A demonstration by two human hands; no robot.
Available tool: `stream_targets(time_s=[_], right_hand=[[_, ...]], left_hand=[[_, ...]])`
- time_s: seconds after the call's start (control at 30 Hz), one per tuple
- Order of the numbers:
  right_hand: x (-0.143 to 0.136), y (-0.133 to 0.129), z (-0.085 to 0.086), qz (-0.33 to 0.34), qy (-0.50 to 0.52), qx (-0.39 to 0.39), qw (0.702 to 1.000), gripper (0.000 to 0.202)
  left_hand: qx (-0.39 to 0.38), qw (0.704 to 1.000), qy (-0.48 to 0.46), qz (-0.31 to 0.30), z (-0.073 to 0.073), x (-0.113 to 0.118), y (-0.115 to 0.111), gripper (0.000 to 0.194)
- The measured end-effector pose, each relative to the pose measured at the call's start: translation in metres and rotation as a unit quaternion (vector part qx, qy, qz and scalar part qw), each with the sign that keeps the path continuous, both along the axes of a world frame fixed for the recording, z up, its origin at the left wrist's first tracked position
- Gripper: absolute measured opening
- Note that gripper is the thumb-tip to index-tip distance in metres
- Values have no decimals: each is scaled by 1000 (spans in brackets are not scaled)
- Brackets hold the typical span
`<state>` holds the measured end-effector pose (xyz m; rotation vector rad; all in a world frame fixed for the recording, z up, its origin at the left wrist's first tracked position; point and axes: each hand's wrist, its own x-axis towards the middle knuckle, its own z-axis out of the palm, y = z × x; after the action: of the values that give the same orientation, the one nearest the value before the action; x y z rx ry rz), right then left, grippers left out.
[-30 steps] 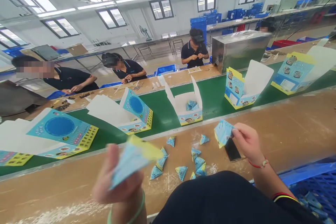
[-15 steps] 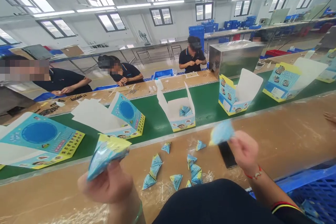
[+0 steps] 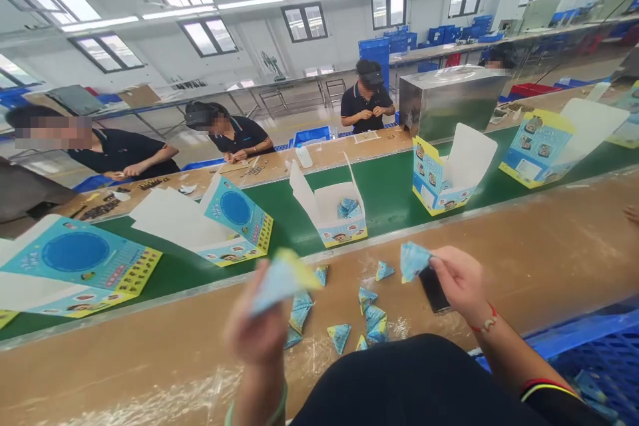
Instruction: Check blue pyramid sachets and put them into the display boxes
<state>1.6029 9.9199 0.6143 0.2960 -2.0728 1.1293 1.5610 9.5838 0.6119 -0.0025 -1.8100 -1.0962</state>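
My left hand (image 3: 259, 333) grips a blue and yellow pyramid-shaped packet (image 3: 282, 279), smeared by motion, above the near bench. In my right hand (image 3: 462, 279) another blue packet (image 3: 414, 261) is pinched between thumb and fingers, over a dark phone (image 3: 434, 289) lying on the bench. Several similar packets (image 3: 374, 323) lie loose on the brown bench (image 3: 174, 359) between my hands. Beyond them an open printed box (image 3: 344, 229) stands on the green conveyor belt (image 3: 384, 206), with blue packets visible inside.
More open boxes stand on the belt, one on the left (image 3: 80, 259) and one on the right (image 3: 444, 180). A blue crate (image 3: 599, 346) with packets sits at my right. Across the belt, people work at a bench beside a metal housing (image 3: 449, 103).
My left hand has swung right with its packet, toward the loose packets. My right hand has shifted slightly left and down, still holding its packet.
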Motion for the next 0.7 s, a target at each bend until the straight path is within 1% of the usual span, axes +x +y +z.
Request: stream_targets(time_s=[0.03, 0.07, 0.13, 0.2, 0.27, 0.33, 0.4, 0.5, 0.53, 0.6, 0.63, 0.67, 0.7], right_hand=[[0, 1, -1, -6, -2, 0, 1000, 23], [0, 2, -2, 3, -6, 10, 1000, 23], [0, 5, -4, 25, -10, 27, 999, 23], [0, 7, -5, 2, -1, 15, 1000, 22], [0, 9, -4, -13, 5, 9, 1000, 23], [0, 10, -2, 15, 4, 29, 999, 25], [0, 11, 0, 37, 4, 42, 998, 25], [-1, 10, 0, 56, 9, 49, 997, 22], [-1, 11, 0, 65, 8, 51, 997, 21], [0, 11, -2, 71, -6, 47, 996, 22], [0, 12, -3, 78, -21, 43, 996, 23], [1, 12, -5, 100, -42, 39, 993, 24], [1, 12, -7, 134, -65, 29, 988, 25]], left_hand=[[0, 1000, 14, 2, 1, -1, 1, 22], [5, 1000, 25, 7, 3, -2, 2, 22], [10, 1000, 16, 15, 3, -4, 5, 22], [27, 999, 13, 30, 2, -5, 6, 22], [45, 998, 12, 39, -2, -5, 8, 22], [50, 998, 5, 44, -8, -4, 9, 23], [38, 998, -9, 49, -16, -3, 11, 22], [-20, 998, -58, 1, -28, -3, 12, 20], [-23, 998, -58, -7, -31, -4, 12, 20], [-1, 999, -28, 21, -35, -8, 12, 21], [-1, 999, -23, 27, -37, -10, 13, 21], [-20, 999, -39, 8, -39, -11, 14, 21], [-54, 996, -72, -30, -40, -13, 17, 21]])
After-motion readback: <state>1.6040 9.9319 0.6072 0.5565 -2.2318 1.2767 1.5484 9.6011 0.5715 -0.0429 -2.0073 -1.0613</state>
